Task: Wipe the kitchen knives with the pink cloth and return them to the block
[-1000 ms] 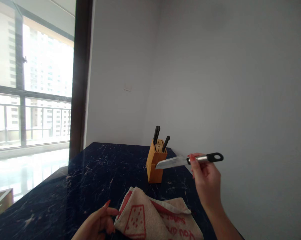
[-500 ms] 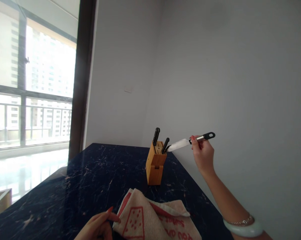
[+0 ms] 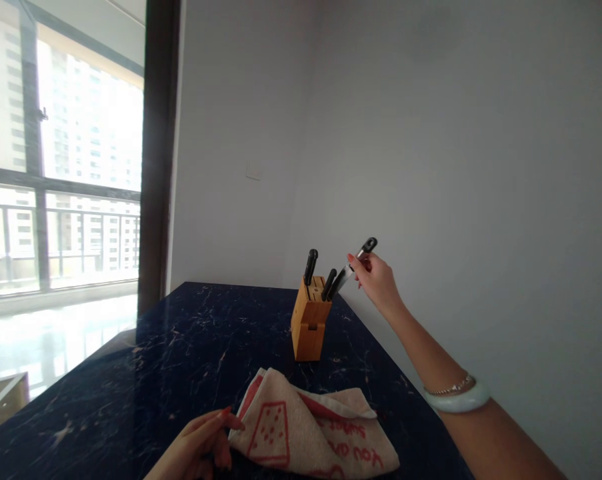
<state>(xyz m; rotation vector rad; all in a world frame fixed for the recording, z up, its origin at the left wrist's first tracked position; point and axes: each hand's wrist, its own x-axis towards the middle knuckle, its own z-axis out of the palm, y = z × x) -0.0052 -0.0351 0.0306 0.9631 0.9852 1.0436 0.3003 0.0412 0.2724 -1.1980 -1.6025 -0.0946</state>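
Observation:
My right hand (image 3: 378, 280) is closed on the handle of a kitchen knife (image 3: 341, 279), black and silver with a hole at its end. Its blade slants down to the right edge of a wooden knife block (image 3: 308, 333); whether the tip is in a slot I cannot tell. Two black-handled knives stand in the block, a larger one (image 3: 311, 267) at the left and a smaller one (image 3: 329, 283) beside the blade. My left hand (image 3: 201, 443) has its fingers bent on the left edge of a beige towel (image 3: 315, 427) with red print, lying folded.
The block and towel stand on a dark blue marbled table (image 3: 205, 333). A grey wall (image 3: 455, 167) rises close along the table's right side. Left of the table are a dark door frame (image 3: 158, 147) and a bright window (image 3: 91, 133).
My right hand has moved left toward the block, tilting the knife from nearly level to steep, handle up. Less of the blade shows now. My left hand stays at the towel. The view has shifted slightly.

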